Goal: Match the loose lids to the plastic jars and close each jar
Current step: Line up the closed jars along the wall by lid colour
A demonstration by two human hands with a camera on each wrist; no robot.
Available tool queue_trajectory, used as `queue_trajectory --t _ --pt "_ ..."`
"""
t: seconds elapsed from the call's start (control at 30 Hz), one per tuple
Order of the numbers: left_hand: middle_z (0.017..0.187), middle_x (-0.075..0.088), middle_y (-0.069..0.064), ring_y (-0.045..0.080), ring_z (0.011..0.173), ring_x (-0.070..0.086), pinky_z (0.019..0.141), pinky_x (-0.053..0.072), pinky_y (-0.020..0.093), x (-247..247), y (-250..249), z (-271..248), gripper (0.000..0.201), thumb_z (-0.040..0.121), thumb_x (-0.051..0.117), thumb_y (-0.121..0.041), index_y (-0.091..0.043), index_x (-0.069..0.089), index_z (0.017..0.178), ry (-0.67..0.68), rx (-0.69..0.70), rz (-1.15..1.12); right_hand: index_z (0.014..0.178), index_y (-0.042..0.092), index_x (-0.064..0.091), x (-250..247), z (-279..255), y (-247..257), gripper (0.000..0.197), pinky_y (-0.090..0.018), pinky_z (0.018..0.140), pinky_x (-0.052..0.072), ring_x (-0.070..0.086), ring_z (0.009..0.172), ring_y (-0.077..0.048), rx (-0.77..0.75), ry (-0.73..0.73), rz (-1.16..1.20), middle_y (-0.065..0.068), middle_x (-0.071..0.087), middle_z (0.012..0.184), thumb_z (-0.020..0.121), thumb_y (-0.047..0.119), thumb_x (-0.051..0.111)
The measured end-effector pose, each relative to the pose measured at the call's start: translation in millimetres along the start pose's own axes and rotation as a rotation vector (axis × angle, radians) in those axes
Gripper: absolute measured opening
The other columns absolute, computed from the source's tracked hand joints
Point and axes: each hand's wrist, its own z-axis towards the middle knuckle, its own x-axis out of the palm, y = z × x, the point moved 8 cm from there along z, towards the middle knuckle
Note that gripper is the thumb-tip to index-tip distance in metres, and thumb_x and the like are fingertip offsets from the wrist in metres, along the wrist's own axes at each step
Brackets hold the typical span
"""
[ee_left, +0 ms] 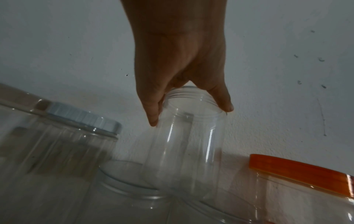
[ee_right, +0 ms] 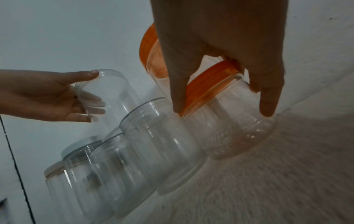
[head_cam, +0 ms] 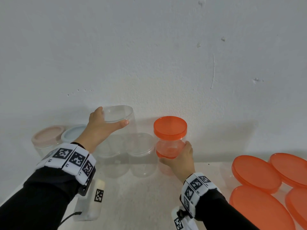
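Observation:
My left hand grips the open rim of a tall clear jar by the wall, thumb on one side and fingers on the other. The jar has no lid. My right hand grips a small jar with an orange lid low on its body. That jar stands on the orange lid of a second clear jar. My right hand straddles that lower lid with thumb and fingers. Several loose orange lids lie at the right.
Two open clear jars stand in front of the tall one. A pink-lidded jar and a blue-lidded jar stand at the left. A white box with a marker lies near my left wrist. The wall is close behind.

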Motion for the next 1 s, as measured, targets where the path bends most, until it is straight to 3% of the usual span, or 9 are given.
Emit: queue_trajectory --t 0.3,0.37,0.47,0.57,0.67,0.73,0.77,0.87,1.0 --pt "0.152 0.020 0.000 0.020 0.138 0.027 0.112 0.031 0.047 0 -1 -3 0.106 0.070 0.079 -0.045 -0.019 0.014 0.151 -0.006 0.008 -0.004 0.152 0.013 -0.009 -5 -10 10 0.129 -0.049 0.112 0.031 0.027 0.139 -0.035 0.055 0.008 0.038 -0.015 0.011 0.153 0.067 0.016 0.088" --pt "0.153 0.020 0.000 0.020 0.139 0.026 0.112 0.031 0.047 -2 0 -3 0.109 0.069 0.079 -0.046 -0.020 0.013 0.151 -0.010 0.009 -0.002 0.153 0.016 -0.008 -14 -23 19 0.126 -0.044 0.112 0.031 0.025 0.140 -0.032 0.024 0.003 0.089 -0.011 0.013 0.153 0.069 0.013 0.086" --pt "0.156 0.018 0.001 0.021 0.142 0.023 0.113 0.030 0.048 -2 -2 -2 0.114 0.067 0.079 -0.049 -0.021 0.009 0.152 -0.015 0.012 0.056 0.154 0.024 -0.001 -41 -55 33 0.116 -0.026 0.101 0.030 0.029 0.132 -0.013 -0.079 0.014 0.170 0.005 0.024 0.142 0.073 0.014 0.081" --pt "0.156 0.017 0.008 0.025 0.143 0.021 0.114 0.026 0.045 -8 -11 -3 0.116 0.066 0.080 -0.049 -0.016 0.009 0.152 -0.066 0.058 0.155 0.150 0.032 0.017 -86 -90 35 0.096 -0.016 0.098 0.026 0.032 0.124 0.002 -0.182 -0.013 0.147 0.017 0.033 0.133 0.077 0.019 0.078" --pt "0.155 0.018 0.011 0.025 0.143 0.018 0.114 0.021 0.043 -12 -29 -13 0.120 0.059 0.076 -0.056 -0.013 0.012 0.151 -0.121 0.156 0.204 0.128 0.046 0.037 -143 -116 25 0.068 -0.002 0.089 0.029 0.037 0.111 0.020 -0.229 -0.083 0.079 0.033 0.041 0.124 0.078 0.022 0.077" --pt "0.154 0.021 0.011 0.024 0.142 0.019 0.114 0.020 0.041 -8 -47 -28 0.114 0.063 0.077 -0.052 -0.012 0.017 0.150 -0.167 0.263 0.228 0.111 0.050 0.044 -183 -127 12 0.057 0.001 0.080 0.032 0.037 0.101 0.030 -0.229 -0.156 0.009 0.034 0.043 0.119 0.077 0.019 0.077" --pt "0.153 0.024 0.011 0.024 0.142 0.020 0.114 0.020 0.038 -3 -58 -39 0.107 0.067 0.079 -0.046 -0.010 0.020 0.149 -0.189 0.338 0.234 0.108 0.047 0.048 -202 -131 5 0.053 -0.002 0.080 0.033 0.040 0.101 0.027 -0.219 -0.196 -0.024 0.029 0.047 0.118 0.077 0.016 0.077" --pt "0.148 0.034 0.010 0.021 0.140 0.026 0.112 0.019 0.029 34 -93 -84 0.083 0.073 0.080 -0.030 -0.009 0.036 0.141 -0.147 0.543 0.218 0.118 0.029 0.055 -242 -137 -22 0.047 -0.022 0.086 0.032 0.046 0.109 -0.003 -0.136 -0.260 -0.169 0.009 0.050 0.120 0.079 0.014 0.077" --pt "0.140 0.040 0.000 0.013 0.130 0.039 0.111 0.030 0.026 126 -117 -157 0.073 0.075 0.080 -0.027 -0.014 0.042 0.136 0.269 0.603 0.102 0.137 0.012 0.047 -264 -134 -61 0.061 -0.033 0.100 0.033 0.037 0.126 -0.023 0.026 -0.227 -0.399 -0.007 0.041 0.136 0.082 0.022 0.074"
